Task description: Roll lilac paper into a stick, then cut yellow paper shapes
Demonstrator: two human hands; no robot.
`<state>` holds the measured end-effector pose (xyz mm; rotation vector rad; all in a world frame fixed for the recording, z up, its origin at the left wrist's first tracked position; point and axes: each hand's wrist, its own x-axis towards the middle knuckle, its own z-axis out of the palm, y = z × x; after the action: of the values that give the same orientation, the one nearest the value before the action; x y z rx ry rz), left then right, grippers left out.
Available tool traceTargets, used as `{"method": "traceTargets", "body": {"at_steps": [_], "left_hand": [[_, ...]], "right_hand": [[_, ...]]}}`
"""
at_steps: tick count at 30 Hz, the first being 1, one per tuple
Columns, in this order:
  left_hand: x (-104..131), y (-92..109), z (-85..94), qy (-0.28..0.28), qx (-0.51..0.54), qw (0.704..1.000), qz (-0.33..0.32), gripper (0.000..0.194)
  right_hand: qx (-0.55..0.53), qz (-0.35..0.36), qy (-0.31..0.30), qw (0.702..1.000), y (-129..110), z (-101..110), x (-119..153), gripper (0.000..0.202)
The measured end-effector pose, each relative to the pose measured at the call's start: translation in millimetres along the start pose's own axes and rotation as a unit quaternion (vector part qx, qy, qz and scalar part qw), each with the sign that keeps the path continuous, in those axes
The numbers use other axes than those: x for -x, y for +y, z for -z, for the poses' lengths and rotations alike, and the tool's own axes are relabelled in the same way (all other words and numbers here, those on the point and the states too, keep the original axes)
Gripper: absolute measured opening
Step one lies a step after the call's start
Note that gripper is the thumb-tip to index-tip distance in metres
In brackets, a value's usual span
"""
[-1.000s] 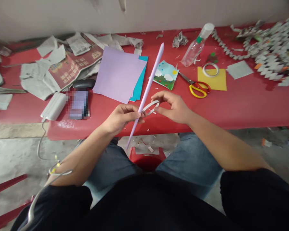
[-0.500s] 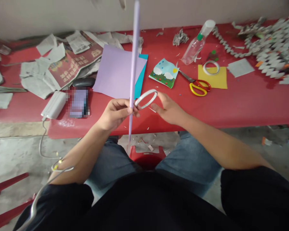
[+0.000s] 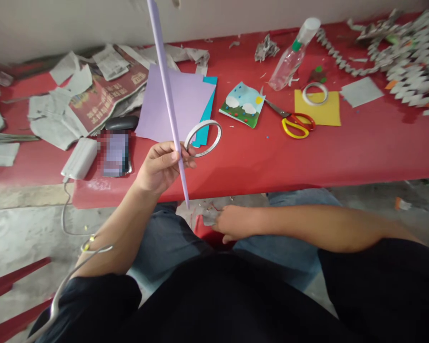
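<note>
The stick (image 3: 170, 105) is lilac, the tape ring (image 3: 200, 125) white (the table (image 3: 253, 164) red).

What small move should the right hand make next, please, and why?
Probably the right hand should rise to the white tape roll and support its free side. The left hand alone holds both the roll and the thin lilac stick, while the right hand is low, near the red stool; whether it grips anything is too blurred to tell.
</note>
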<state>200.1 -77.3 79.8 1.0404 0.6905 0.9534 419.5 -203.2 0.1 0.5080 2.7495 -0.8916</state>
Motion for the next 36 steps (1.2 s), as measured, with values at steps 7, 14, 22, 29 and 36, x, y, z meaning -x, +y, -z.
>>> {"method": "traceTargets", "body": {"at_steps": [7,14,22,29,36], "left_hand": [[13,18,1.6,-0.170,-0.062,0.981,-0.073,0.014],[13,16,-0.6,-0.207,-0.067,0.976,0.005,0.018],[7,7,-4.3,-0.203,-0.020,0.978,0.036,0.024],[5,0,-7.3,-0.189,-0.049,0.980,0.046,0.028],[5,-3,-8.3,-0.180,-0.065,0.981,0.039,0.028]], "right_hand": [[-0.102,-0.156,0.285,0.940,21,93,54,0.053],[-0.362,0.047,0.471,0.803,9,105,70,0.026],[-0.512,0.049,0.391,0.763,-9,106,78,0.018],[-0.559,0.023,0.385,0.734,-12,106,74,0.010],[-0.541,-0.013,0.406,0.736,-14,106,71,0.020]]}}
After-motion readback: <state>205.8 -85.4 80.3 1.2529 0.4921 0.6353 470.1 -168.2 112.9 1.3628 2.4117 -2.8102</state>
